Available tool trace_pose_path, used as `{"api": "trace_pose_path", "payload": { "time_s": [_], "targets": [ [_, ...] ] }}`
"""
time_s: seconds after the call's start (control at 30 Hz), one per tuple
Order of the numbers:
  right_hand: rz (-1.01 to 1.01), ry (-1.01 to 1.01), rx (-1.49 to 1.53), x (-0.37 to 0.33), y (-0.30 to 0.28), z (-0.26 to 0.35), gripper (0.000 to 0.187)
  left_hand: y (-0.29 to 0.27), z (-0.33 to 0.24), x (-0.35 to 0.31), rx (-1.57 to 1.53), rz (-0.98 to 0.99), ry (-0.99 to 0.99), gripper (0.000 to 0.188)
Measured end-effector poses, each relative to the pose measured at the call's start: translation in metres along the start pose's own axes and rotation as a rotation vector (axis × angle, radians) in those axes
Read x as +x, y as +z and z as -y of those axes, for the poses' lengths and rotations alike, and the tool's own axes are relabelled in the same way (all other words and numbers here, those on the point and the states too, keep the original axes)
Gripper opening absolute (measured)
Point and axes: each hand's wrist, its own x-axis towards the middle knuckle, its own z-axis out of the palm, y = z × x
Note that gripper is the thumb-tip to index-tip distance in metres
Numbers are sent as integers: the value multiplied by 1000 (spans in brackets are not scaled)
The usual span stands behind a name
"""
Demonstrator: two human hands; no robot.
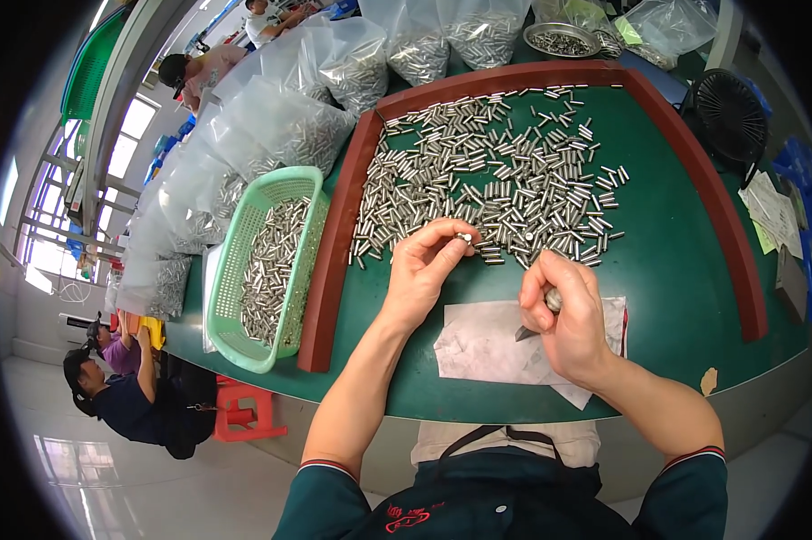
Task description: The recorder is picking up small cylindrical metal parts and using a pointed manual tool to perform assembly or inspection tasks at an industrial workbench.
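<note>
My left hand [417, 274] is closed, thumb and fingertips pinching a small metal pin [465, 238] whose round end shows, just at the near edge of the pile. To its right my right hand [570, 315] forms a fist around a hand tool [553, 298]. A pale rounded end of the tool and a dark flat tip show; the rest is hidden, so its exact kind is unclear. Beneath the right hand lies a stained whitish cloth [478, 346]. Loose shiny metal pins [478, 162] are spread over the green table [667, 261] ahead of both hands.
A dark red frame [338, 243] borders the pins. Left of it stands a pale green basket [266, 360] of pins. Clear bags [289, 135] of pins line the far left. A round metal dish [561, 40] and black fan [728, 117] stand behind. Several people work farther off.
</note>
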Motion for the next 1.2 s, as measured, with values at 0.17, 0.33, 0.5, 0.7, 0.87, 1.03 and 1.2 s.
{"api": "trace_pose_path", "payload": {
  "time_s": [0.17,0.33,0.5,0.7,0.87,1.03,1.2],
  "targets": [
    [12,6,-7,-1,-1,-1,37,0,1,-3,-28,-2,-45,13],
    [63,-82,66,2,-3,0,40,0,-13,-8,380,5,210,10],
    [48,-154,119,7,-7,5,43,27,-37,-44,792,129,213,15],
    [122,-67,135,3,1,4,41,39,-18,-61,851,195,214,14],
    [96,-40,157,5,-3,0,43,41,-13,-62,827,124,164,13],
    [52,-34,166,4,-3,-2,46,44,-12,-62,827,110,127,12],
    [57,-57,162,7,-6,-5,48,43,-9,-62,834,95,139,12]
  ]
}}
